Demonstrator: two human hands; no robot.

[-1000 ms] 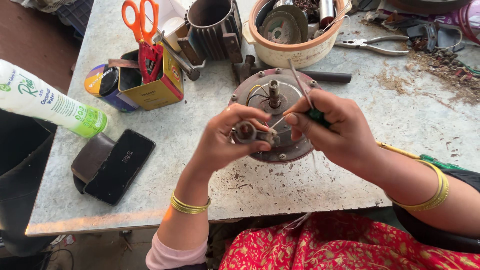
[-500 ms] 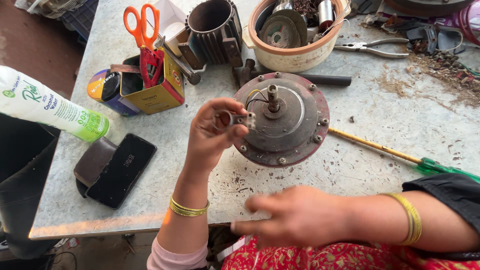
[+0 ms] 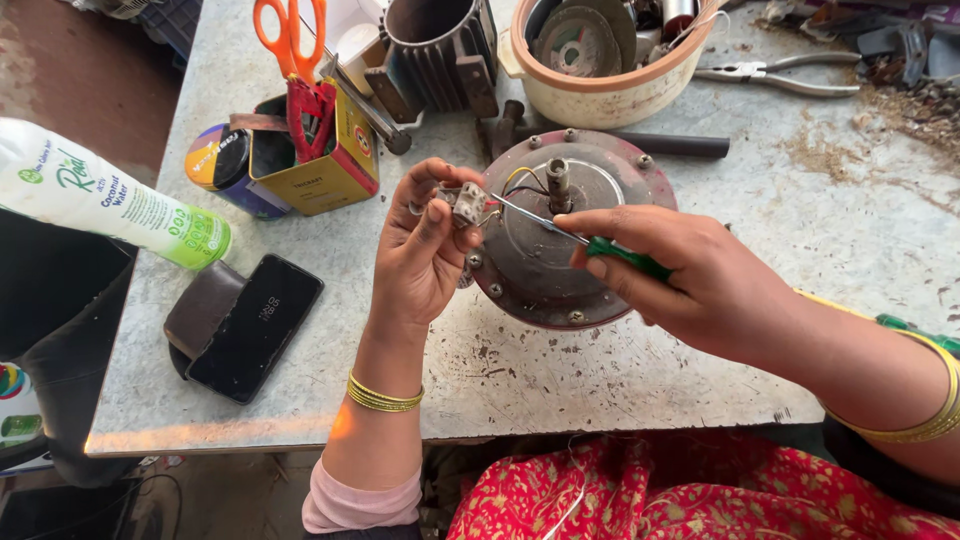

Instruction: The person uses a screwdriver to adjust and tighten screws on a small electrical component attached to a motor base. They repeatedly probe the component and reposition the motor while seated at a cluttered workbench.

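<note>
Connector [image 3: 467, 205] pinched in left hand [image 3: 425, 255] at frame centre, beside motor [image 3: 560, 255]. Screwdriver [image 3: 590, 243] gripped in right hand [image 3: 690, 285], tip at connector.

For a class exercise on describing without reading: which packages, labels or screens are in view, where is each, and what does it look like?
Bottle: far left, lying sideways, white with green end.
Tin box: yellow, square, open, behind the left hand, holding orange-handled scissors.
Round can: beside the box, multicoloured label.
Phone: black, dark screen, front left.
</note>
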